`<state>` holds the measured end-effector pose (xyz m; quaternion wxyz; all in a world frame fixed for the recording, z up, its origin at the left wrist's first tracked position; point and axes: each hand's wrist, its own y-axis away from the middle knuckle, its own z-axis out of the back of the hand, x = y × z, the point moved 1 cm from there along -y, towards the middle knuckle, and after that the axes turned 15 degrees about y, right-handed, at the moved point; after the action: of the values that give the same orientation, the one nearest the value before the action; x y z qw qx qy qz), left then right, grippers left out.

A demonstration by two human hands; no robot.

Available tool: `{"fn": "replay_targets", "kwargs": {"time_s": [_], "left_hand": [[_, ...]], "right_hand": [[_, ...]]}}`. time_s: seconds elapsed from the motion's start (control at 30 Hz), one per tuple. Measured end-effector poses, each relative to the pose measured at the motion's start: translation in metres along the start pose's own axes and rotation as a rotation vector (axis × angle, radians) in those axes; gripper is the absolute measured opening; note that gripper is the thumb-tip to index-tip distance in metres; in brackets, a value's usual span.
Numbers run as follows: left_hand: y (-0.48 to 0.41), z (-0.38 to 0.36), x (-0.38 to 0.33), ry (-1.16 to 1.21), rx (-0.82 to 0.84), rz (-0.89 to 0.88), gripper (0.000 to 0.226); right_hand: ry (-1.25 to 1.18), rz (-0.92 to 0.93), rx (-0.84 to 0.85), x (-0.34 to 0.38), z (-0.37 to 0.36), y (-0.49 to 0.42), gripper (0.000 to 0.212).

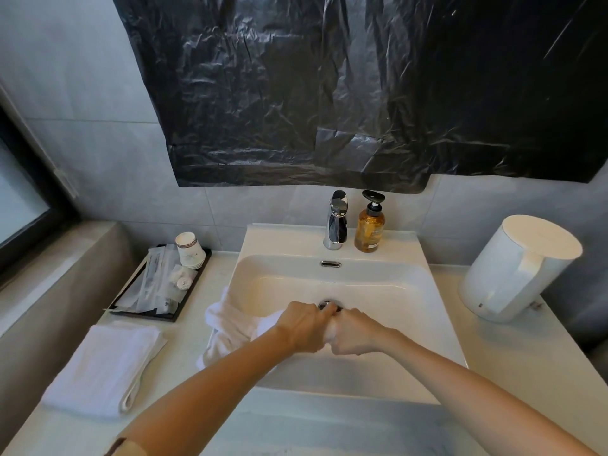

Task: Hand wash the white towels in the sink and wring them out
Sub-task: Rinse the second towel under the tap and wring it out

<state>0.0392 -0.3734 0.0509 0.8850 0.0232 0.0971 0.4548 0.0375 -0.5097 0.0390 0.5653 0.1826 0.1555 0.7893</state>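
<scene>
The left hand (304,324) and the right hand (353,335) are meeting fist to fist above the drain, both clenching a twisted white towel (230,324). Its loose end is trailing over the left rim of the sink (329,281). A folded towel (102,366) is lying on the counter to the left, apart from the basin, near a dark tray (184,291) carrying paper cups (190,250). A chrome faucet (336,222) and an amber soap bottle (369,230) are standing side by side on the sink's back ledge. A white kettle (516,268) is sitting at the right, and black plastic sheeting (329,93) is hanging above.
</scene>
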Motion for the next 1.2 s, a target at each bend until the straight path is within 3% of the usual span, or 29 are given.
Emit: {"fn": "replay_targets", "kwargs": {"time_s": [0.23, 0.37, 0.5, 0.63, 0.8, 0.93, 1.03, 1.13, 1.2], "left_hand": [[-0.001, 0.003, -0.001, -0.087, 0.036, -0.199, 0.055], [0.002, 0.002, 0.004, -0.055, -0.011, -0.209, 0.053], [0.013, 0.001, 0.016, 0.318, -0.228, -0.087, 0.062], [0.034, -0.007, 0.029, 0.76, -0.378, 0.059, 0.091], [0.051, -0.002, 0.035, 0.92, -0.542, 0.18, 0.093], [0.047, 0.015, 0.041, 0.808, -0.35, 0.264, 0.069], [0.038, 0.026, 0.039, 0.722, -0.219, 0.346, 0.045], [0.034, 0.034, 0.034, 1.016, -0.089, 0.477, 0.021], [0.032, 0.038, 0.034, 1.197, -0.009, 0.489, 0.013]], "right_hand": [[-0.327, -0.093, 0.142, 0.003, -0.001, 0.023, 0.004], [-0.361, -0.091, 0.13, 0.005, 0.002, 0.024, 0.017], [-0.265, -0.06, -0.001, 0.008, 0.01, 0.02, 0.008], [-0.175, -0.047, -0.146, 0.01, 0.02, 0.017, 0.024], [-0.169, -0.056, -0.26, 0.019, 0.037, 0.02, 0.018], [-0.016, -0.103, -0.348, 0.024, 0.045, 0.029, 0.022], [0.173, -0.163, -0.58, 0.029, 0.038, 0.036, 0.034], [0.473, -0.059, -0.932, 0.032, 0.025, 0.032, 0.071], [0.659, -0.006, -1.047, 0.033, 0.021, 0.027, 0.07]]}}
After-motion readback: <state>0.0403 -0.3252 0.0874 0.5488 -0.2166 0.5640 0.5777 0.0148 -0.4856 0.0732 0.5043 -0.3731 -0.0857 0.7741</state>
